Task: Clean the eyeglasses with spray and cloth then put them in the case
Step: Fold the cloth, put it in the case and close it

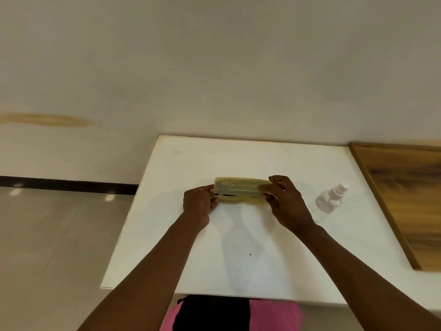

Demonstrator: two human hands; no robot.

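We've got the translucent yellow eyeglass case [239, 190] lying crosswise mid-table, left hand [199, 204] and right hand [285, 201] each pinching one end, lid slightly ajar, spray bottle [330, 198] just beyond its right end.

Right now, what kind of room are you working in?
Probably a plain indoor workroom or office: a white table against a bare pale wall, a glossy tiled floor and a wooden board alongside.

A white table [250, 161] stands against a pale wall [214, 68]; a wooden board [410, 199] lies at its right edge, above a tiled floor [47, 235].
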